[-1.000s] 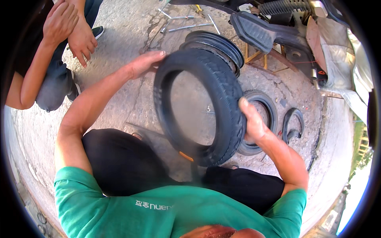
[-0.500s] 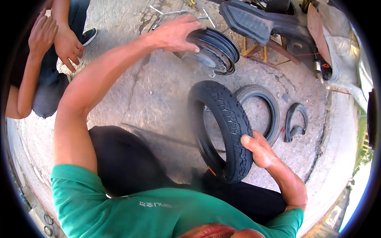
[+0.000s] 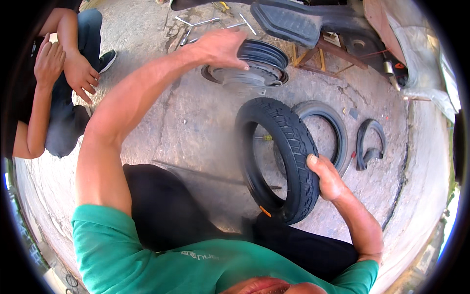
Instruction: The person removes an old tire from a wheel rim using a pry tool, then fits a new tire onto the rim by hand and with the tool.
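My left hand [image 3: 223, 48] grips the edge of a black wheel rim [image 3: 264, 54] ahead of me, thumb on the near side. Some of its fingers are hidden behind the rim. The rim's greyish hub side faces partly toward me. A black tyre [image 3: 299, 152] with a chunky tread and a small orange mark stands upright, slightly tilted, in front of my legs. My right hand [image 3: 329, 180] is closed on its right side, thumb on the tread, other fingers out of sight. Through the tyre's opening shows a tool with a yellow handle [image 3: 264, 138].
Behind the tyre lies a second, worn-looking tyre [image 3: 338, 128], with a curled black rubber strip [image 3: 362, 147] to its right. A long thin bar [image 3: 196, 171] rests on the concrete. Metal wrenches [image 3: 200, 22] lie beyond the rim. A person's hand [image 3: 81, 78] is at the left; a black footboard [image 3: 289, 24] stands far right.
The rim has turned from a steep tilt to a flatter pose, with my left hand still on it. The tyre in my right hand has shifted slightly right.
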The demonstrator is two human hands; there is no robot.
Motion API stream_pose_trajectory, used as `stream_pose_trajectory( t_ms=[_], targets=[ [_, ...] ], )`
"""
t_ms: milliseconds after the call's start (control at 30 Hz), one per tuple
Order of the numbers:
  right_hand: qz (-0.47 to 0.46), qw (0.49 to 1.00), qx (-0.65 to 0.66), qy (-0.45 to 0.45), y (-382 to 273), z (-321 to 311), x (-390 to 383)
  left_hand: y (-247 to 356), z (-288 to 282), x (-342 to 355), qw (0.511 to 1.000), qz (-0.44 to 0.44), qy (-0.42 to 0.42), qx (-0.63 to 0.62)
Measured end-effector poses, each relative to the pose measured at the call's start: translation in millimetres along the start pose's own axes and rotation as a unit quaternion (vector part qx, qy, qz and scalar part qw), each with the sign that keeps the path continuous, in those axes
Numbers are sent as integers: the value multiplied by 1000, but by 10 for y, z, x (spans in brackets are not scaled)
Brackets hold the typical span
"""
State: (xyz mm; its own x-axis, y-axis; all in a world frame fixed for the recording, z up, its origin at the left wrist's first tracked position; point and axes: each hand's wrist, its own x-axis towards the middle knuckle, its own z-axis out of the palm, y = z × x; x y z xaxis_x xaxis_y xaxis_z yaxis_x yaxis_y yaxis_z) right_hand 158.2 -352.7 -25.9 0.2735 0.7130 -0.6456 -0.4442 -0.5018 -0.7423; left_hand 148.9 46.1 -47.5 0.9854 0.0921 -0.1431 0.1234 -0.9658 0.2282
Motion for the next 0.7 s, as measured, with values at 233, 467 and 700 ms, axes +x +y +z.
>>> stream_pose_trajectory(
  t_ms=[233,467,700],
  targets=[
    [20,994,44,95,120,16,-211,459,87,80,997,-39,33,52],
    [-8,991,91,102,102,-49,-298,489,63,175,998,-3,8,66],
    [35,989,37,138,188,-294,-334,-32,-30,214,978,182,22,97]
  ],
)
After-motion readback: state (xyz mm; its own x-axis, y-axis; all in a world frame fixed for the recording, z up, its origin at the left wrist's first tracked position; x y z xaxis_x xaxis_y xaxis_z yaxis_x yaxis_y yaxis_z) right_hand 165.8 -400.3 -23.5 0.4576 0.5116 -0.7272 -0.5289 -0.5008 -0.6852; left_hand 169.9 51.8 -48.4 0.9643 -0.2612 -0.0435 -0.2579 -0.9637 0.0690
